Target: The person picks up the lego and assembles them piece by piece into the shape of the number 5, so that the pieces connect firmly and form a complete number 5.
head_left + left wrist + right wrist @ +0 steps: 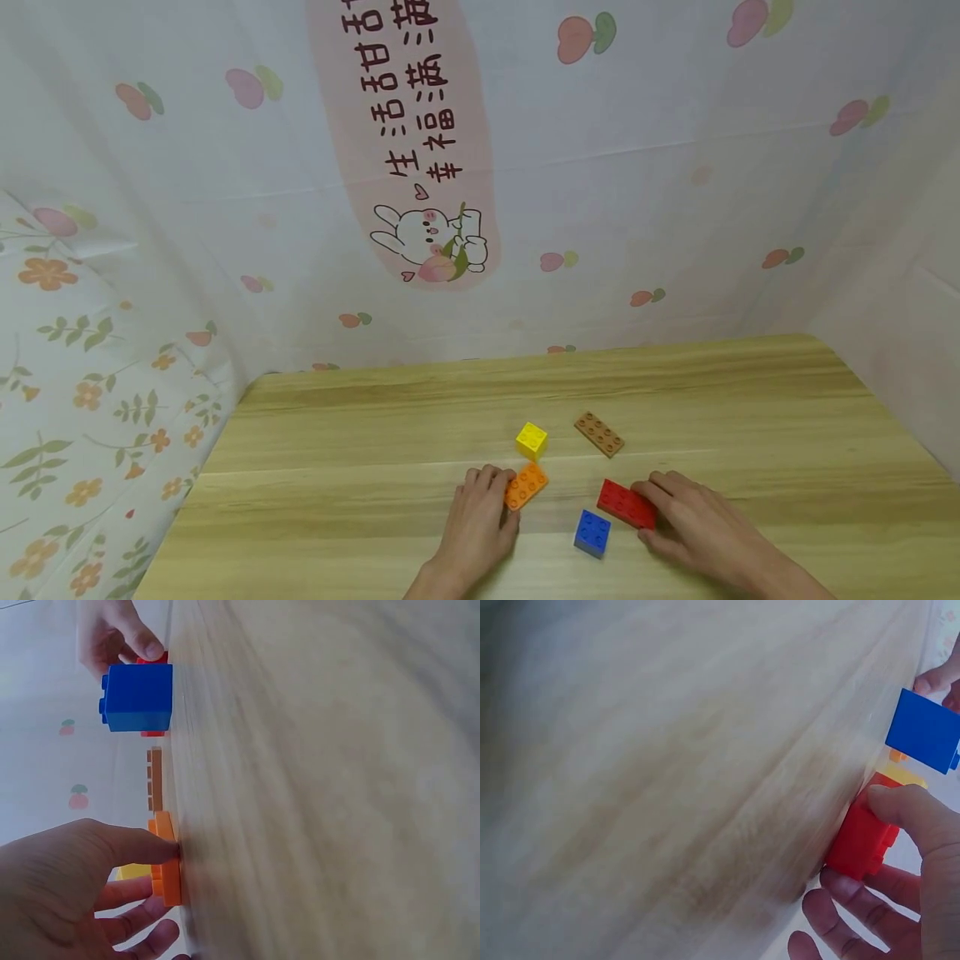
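Note:
My left hand (476,521) pinches a thin orange toy brick (529,483) between thumb and fingers, its studs facing up. On the right, my right hand (697,525) grips the near end of a long red brick (621,502), the thumb on one side and a fingertip on the other in the right wrist view. A square blue brick (592,533) sits between the hands, close to the red one. Just beyond the orange brick stands a small yellow brick (532,438). A flat brown brick (599,434) lies farther back, beyond the red brick.
The bricks are on a wood-grain table (337,467). A patterned white cloth (637,208) with printed writing and a rabbit hangs behind its back edge. Another flowered cloth (90,350) hangs along the left side.

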A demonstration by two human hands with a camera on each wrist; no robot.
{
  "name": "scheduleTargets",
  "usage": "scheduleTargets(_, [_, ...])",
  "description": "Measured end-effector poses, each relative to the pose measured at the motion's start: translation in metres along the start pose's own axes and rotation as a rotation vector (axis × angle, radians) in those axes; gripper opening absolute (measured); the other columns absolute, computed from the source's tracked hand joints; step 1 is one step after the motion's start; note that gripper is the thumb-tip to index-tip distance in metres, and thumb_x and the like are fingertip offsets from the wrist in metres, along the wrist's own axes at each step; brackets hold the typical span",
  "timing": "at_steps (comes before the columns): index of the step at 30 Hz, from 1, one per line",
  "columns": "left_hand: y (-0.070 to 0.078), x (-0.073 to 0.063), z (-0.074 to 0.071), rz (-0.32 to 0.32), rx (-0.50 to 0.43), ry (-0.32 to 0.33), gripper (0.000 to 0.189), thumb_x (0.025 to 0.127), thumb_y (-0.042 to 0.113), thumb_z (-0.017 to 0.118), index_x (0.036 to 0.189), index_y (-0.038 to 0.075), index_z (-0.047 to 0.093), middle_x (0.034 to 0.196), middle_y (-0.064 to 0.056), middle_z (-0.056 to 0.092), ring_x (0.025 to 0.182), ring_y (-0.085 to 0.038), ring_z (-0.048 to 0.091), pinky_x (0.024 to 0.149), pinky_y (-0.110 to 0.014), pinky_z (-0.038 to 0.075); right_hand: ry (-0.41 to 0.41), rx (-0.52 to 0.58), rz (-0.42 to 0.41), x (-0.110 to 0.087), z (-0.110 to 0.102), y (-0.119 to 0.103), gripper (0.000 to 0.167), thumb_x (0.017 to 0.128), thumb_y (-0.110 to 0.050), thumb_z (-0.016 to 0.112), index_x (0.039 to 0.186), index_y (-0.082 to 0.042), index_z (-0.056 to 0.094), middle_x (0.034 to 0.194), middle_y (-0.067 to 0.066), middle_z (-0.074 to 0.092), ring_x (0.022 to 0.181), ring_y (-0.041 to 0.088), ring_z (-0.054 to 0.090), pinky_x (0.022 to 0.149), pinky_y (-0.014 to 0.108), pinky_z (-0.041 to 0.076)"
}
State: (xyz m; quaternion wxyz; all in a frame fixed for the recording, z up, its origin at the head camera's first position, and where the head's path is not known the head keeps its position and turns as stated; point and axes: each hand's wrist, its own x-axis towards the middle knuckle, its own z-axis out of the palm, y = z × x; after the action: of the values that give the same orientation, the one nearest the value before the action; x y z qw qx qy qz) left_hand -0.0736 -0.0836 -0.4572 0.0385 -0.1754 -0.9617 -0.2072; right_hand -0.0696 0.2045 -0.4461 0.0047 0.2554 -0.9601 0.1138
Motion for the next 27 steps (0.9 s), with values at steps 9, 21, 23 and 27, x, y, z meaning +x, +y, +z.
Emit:
scheduleTargets(9, [0.000,-0.003,0.000,-0.052,-0.123,-0.034,0.037,0.073,0.006,0.071,0.109,0.011,0.064,0.101,0.003,0.054,0.090,-0.016,0.043,0.072,-0.032,0.037,0.164,-0.016,-0.021,-0.002,-0.001,-0.002,0.053,0.068,-0.048,0.076,0.105,-0.012,0.061,0.093,-0.011,0.053,0.079,0.004,0.044,0.065,0.027,0.049])
scheduleTargets(21, [-0.002,-0.007,0.008,-0.008,-0.236,0.005,0.034,0.073,0.009,0.073,0.106,0.014,0.065,0.102,0.007,0.055,0.092,-0.013,0.044,0.076,-0.032,0.035,0.115,0.002,-0.035,-0.001,-0.012,-0.017,0.054,0.073,-0.060,0.068,0.104,-0.016,0.062,0.099,-0.010,0.054,0.082,0.005,0.048,0.069,0.029,0.051])
scheduleTargets(23, [-0.003,-0.007,0.008,-0.004,-0.247,0.005,0.034,0.073,0.009,0.073,0.106,0.015,0.065,0.103,0.008,0.055,0.093,-0.012,0.044,0.076,-0.032,0.034,0.076,0.018,-0.034,0.000,-0.015,-0.020,0.056,0.075,-0.063,0.063,0.106,-0.016,0.062,0.101,-0.010,0.054,0.084,0.008,0.049,0.072,0.032,0.052])
scheduleTargets(27, [-0.004,-0.008,0.009,-0.001,-0.271,0.004,0.034,0.073,0.009,0.073,0.105,0.016,0.065,0.103,0.008,0.055,0.093,-0.012,0.044,0.077,-0.032,0.034,0.081,0.035,-0.065,0.003,-0.016,-0.027,0.054,0.076,-0.063,0.063,0.105,-0.018,0.063,0.101,-0.010,0.056,0.088,0.010,0.047,0.077,0.038,0.049])
